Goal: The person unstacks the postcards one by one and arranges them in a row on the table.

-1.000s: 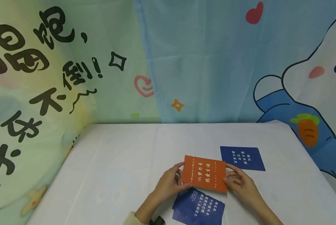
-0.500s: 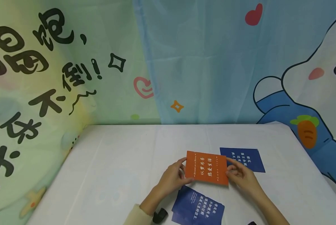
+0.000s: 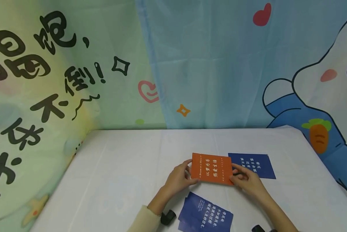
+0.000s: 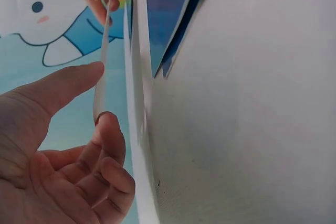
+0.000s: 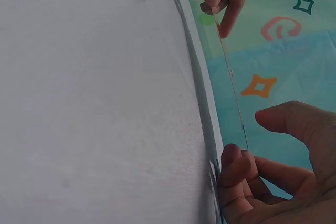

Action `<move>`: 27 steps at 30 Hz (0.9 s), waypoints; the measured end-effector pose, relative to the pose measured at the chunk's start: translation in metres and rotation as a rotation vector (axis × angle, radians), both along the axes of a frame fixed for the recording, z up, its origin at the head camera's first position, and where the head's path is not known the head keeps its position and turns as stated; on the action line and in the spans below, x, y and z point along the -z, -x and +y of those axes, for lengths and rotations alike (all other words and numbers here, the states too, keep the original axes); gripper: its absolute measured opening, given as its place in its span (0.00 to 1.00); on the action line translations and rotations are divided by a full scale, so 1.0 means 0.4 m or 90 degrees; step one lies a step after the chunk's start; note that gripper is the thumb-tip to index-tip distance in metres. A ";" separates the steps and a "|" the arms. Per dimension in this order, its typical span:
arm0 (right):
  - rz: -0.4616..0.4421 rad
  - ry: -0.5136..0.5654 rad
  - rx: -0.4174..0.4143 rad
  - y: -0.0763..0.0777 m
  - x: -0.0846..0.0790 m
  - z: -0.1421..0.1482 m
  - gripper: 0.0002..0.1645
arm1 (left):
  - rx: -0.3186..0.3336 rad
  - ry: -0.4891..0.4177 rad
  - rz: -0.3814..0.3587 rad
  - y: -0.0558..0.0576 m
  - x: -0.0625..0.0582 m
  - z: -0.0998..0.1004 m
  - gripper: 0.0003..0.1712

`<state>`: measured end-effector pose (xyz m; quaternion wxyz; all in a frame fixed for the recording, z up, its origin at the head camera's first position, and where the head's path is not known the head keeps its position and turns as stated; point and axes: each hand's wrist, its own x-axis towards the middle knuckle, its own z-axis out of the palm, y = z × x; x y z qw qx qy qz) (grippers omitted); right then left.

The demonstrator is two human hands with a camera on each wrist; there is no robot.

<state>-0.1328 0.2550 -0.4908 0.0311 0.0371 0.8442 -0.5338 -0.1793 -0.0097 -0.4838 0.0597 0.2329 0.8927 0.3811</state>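
Observation:
An orange card [image 3: 212, 169] with white writing is held level above the white table, between both hands. My left hand [image 3: 177, 177] grips its left edge, thumb at the near corner and fingers at the far one. At the right edge, my right hand [image 3: 249, 182] holds it the same way. The wrist views show the card edge-on, as a thin strip [image 4: 103, 77] running from hand to hand. Nearer to me, overlapping blue cards [image 3: 206, 212] with white writing lie on the table. Another blue card [image 3: 256, 164] lies beyond my right hand, partly covered by its fingers.
The white-covered table [image 3: 127, 167] reaches back to a printed cloth backdrop [image 3: 208, 64] with cartoon figures. Black wrist devices [image 3: 168, 217] show below my forearms.
Both hands have carried the orange card away from me, so more of the near blue cards shows. Its right end now sits right at the far blue card's left side.

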 end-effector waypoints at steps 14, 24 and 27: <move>0.069 -0.166 -0.018 0.040 0.012 -0.014 0.46 | -0.029 0.040 -0.029 0.048 0.015 0.015 0.44; 0.071 -0.161 -0.001 0.039 0.027 -0.016 0.39 | -0.027 0.066 -0.054 0.060 0.017 0.027 0.44; 0.085 -0.170 -0.004 0.038 0.029 -0.016 0.38 | -0.029 0.064 -0.057 0.062 0.018 0.028 0.44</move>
